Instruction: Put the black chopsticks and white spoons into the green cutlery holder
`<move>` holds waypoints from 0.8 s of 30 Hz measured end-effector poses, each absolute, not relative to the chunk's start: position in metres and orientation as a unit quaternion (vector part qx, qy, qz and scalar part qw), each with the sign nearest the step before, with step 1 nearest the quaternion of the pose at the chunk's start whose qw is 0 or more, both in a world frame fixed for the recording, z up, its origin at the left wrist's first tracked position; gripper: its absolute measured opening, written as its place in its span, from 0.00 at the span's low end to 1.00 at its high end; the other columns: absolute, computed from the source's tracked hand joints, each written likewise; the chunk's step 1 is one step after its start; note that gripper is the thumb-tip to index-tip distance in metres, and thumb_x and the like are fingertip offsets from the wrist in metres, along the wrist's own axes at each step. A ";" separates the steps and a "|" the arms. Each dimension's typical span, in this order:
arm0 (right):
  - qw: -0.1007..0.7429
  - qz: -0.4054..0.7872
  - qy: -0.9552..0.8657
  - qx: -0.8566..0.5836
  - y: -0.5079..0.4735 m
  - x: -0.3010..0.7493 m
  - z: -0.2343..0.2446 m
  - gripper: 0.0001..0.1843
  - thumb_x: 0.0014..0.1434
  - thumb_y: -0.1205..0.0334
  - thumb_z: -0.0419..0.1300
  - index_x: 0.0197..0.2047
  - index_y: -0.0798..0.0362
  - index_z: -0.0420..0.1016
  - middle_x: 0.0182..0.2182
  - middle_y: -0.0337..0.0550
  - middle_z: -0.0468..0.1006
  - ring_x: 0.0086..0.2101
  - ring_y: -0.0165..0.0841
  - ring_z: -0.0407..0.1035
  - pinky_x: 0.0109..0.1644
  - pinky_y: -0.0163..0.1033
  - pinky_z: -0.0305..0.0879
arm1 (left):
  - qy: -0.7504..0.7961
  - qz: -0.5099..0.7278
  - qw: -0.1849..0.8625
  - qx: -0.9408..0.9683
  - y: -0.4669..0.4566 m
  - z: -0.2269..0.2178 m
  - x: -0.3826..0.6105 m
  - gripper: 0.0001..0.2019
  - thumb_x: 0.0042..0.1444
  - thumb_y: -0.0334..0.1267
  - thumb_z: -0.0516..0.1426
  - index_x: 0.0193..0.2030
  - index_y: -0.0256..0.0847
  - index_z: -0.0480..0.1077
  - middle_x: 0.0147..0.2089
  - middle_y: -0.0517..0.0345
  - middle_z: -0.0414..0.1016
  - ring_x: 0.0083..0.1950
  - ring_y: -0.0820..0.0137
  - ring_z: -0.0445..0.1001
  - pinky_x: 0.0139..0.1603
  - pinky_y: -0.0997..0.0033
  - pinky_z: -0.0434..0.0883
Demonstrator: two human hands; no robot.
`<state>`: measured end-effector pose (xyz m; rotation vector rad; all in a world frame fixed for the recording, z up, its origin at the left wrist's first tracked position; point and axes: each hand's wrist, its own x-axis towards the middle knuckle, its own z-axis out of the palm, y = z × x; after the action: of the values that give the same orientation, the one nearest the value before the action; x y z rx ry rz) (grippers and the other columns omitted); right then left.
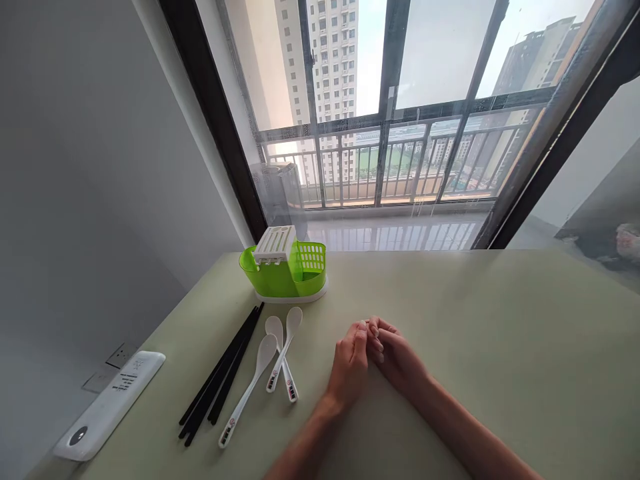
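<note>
Both hands rest together on the pale green table, touching at the fingers. My left hand [349, 363] is closed, its fingers curled and its thumb against the fingertips of my right hand [397, 357]. The right hand is turned partly palm up with its fingers bent in; no object shows in either. Left of them lie three white spoons: one spoon [249, 392] by itself, and a second spoon [284, 350] crossing a third spoon [290, 381]. Several black chopsticks [223, 373] lie in a loose bundle further left. Behind these stands a green utensil basket [280, 280] with a white slotted top piece [275, 244].
A white power strip or similar long device [113, 407] lies along the table's left side, near a wall socket [121, 355]. The table [490, 320] meets a large glass window [430, 167] at its far edge. A grey wall [100, 167] rises at left.
</note>
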<state>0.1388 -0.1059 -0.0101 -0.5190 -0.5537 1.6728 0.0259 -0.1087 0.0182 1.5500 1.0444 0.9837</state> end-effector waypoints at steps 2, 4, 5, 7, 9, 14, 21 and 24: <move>0.609 0.731 -0.224 -0.213 -0.107 0.140 -0.010 0.12 0.51 0.65 0.70 0.25 0.52 0.70 0.17 0.29 0.59 0.20 0.24 0.45 0.23 0.30 0.47 | 0.428 0.399 0.487 0.649 -0.110 0.018 0.026 0.20 0.73 0.45 0.42 0.37 0.45 0.70 0.35 0.58 0.78 0.38 0.68 0.75 0.46 0.70 0.71; 0.613 0.734 -0.209 -0.202 -0.107 0.142 -0.010 0.14 0.51 0.65 0.70 0.24 0.51 0.68 0.18 0.29 0.57 0.20 0.24 0.43 0.23 0.30 0.48 | 0.426 0.387 0.488 0.657 -0.110 0.020 0.025 0.20 0.74 0.46 0.42 0.42 0.44 0.73 0.38 0.56 0.80 0.39 0.67 0.76 0.47 0.69 0.71; 0.616 0.736 -0.202 -0.197 -0.108 0.142 -0.010 0.15 0.51 0.65 0.70 0.24 0.51 0.67 0.18 0.29 0.56 0.20 0.24 0.43 0.23 0.30 0.49 | 0.424 0.381 0.488 0.661 -0.111 0.021 0.026 0.21 0.74 0.46 0.42 0.45 0.43 0.74 0.40 0.55 0.81 0.40 0.67 0.77 0.47 0.69 0.72; 0.620 0.737 -0.189 -0.192 -0.108 0.144 -0.010 0.16 0.51 0.65 0.70 0.24 0.51 0.65 0.19 0.29 0.55 0.21 0.24 0.42 0.24 0.30 0.50 | 0.420 0.375 0.487 0.668 -0.112 0.023 0.027 0.22 0.74 0.47 0.42 0.51 0.42 0.75 0.44 0.53 0.83 0.43 0.66 0.78 0.48 0.68 0.72; 0.624 0.737 -0.179 -0.189 -0.108 0.145 -0.011 0.17 0.51 0.64 0.71 0.24 0.51 0.65 0.19 0.29 0.54 0.21 0.25 0.42 0.24 0.30 0.51 | 0.420 0.375 0.480 0.672 -0.114 0.025 0.028 0.22 0.74 0.47 0.43 0.56 0.42 0.74 0.49 0.51 0.82 0.48 0.64 0.79 0.52 0.67 0.73; 0.626 0.737 -0.173 -0.187 -0.107 0.146 -0.012 0.15 0.53 0.63 0.70 0.25 0.50 0.66 0.21 0.29 0.52 0.22 0.26 0.43 0.25 0.31 0.53 | 0.452 0.356 0.436 0.692 -0.133 0.027 0.017 0.22 0.74 0.45 0.45 0.66 0.42 0.68 0.66 0.47 0.73 0.66 0.62 0.70 0.68 0.62 0.66; 0.613 0.750 -0.162 -0.188 -0.109 0.147 -0.013 0.10 0.50 0.68 0.68 0.27 0.51 0.69 0.22 0.30 0.54 0.22 0.26 0.45 0.26 0.32 0.51 | 0.538 0.333 0.109 0.767 -0.140 0.059 -0.070 0.16 0.68 0.41 0.53 0.60 0.48 0.70 0.63 0.52 0.72 0.67 0.59 0.67 0.70 0.55 0.64; 0.609 0.752 -0.161 -0.194 -0.109 0.148 -0.013 0.10 0.50 0.69 0.67 0.27 0.51 0.68 0.22 0.31 0.54 0.23 0.26 0.46 0.26 0.33 0.51 | 0.611 0.289 0.019 0.736 -0.132 0.075 -0.117 0.17 0.67 0.45 0.52 0.58 0.45 0.70 0.61 0.50 0.74 0.66 0.56 0.67 0.69 0.54 0.65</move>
<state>0.1480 -0.1094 -0.0132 -0.4486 -0.3714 1.7361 -0.1170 -0.1324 0.0754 2.2864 1.8978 0.8977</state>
